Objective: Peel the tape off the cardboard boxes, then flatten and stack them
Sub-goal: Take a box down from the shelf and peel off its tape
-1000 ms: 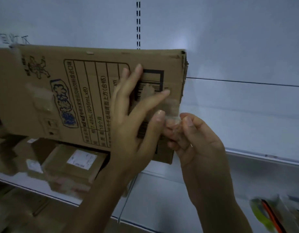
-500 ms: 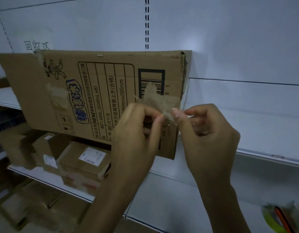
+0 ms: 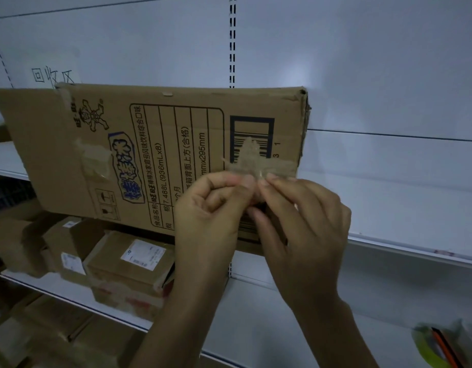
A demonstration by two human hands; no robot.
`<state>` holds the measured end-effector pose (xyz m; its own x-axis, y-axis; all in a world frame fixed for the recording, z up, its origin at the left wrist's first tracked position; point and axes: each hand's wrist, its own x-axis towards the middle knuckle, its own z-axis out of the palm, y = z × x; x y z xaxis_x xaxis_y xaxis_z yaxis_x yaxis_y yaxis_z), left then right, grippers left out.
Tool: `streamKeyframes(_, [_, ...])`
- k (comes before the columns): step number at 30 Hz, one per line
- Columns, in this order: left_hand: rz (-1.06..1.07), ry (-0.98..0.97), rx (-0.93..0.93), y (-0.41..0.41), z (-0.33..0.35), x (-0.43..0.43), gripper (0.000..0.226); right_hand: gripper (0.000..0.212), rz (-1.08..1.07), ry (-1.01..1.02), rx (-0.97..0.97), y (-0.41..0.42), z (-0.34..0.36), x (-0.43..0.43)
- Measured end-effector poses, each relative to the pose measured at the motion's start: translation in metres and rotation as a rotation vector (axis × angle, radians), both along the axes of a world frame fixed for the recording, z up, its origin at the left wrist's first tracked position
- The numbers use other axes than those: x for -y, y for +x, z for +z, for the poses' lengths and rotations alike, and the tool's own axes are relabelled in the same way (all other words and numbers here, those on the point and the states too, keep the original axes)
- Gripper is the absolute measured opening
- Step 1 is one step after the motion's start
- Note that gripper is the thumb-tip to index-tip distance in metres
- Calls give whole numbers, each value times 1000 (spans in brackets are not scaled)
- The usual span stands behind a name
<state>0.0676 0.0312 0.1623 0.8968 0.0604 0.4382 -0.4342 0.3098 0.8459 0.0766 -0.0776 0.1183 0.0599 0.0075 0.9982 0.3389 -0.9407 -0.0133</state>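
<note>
Dim room, white metal shelving | printed cardboard box stands on the shelf, 10 o'clock | small parcels on the lower shelf, 8 o'clock | left hand: fingers curled, thumb and forefinger pinch the tape strip at centre, before the barcode | right hand: pinches the same strip, at the left hand's 3 o'clock.

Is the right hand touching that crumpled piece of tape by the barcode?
Touching. The head view shows the right hand pinching the tape piece at its lower edge, right beside the fingertips of the left hand.
</note>
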Motion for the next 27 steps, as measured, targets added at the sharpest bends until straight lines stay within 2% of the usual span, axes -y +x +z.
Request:
streamKeyframes(4, [75, 109, 76, 1, 2, -5, 26, 26, 47, 180, 52, 4, 7, -1])
streamKeyframes(7, [290, 214, 366, 9, 1, 2, 15, 22, 205, 347, -38, 4, 12, -10])
streamKeyframes(8, [374, 254, 452, 12, 2, 5, 10, 21, 290, 425, -82, 2, 15, -12])
streamKeyframes(10, [527, 289, 562, 17, 9, 10, 8, 25, 568, 719, -240, -6, 23, -10])
streamKeyframes(12, [656, 369, 665, 24, 23, 17, 16, 31, 920, 1019, -415, -12, 28, -2])
streamKeyframes(13, [706, 462, 715, 28, 31, 22, 24, 31, 1051, 1095, -475, -13, 28, 4])
streamKeyframes(16, [821, 711, 732, 35, 44, 40, 45, 27, 1301, 1312, -506, -12, 31, 20])
streamKeyframes(19, [909, 722, 743, 37, 41, 49, 39, 30, 1467, 1570, -499, -2, 32, 37])
streamKeyframes(21, [928, 685, 745, 38, 39, 50, 37, 29, 1422, 1672, -494, 7, 32, 46])
streamKeyframes(23, [954, 673, 761, 38, 37, 51, 37, 20, 1240, 1680, -460, 14, 30, 49])
streamKeyframes(25, [988, 674, 778, 39, 32, 51, 37, 11, 975, 1559, -357, 18, 27, 47])
streamKeyframes(27, [1007, 648, 795, 40, 27, 50, 36, 5, 764, 1332, -245, 17, 22, 38])
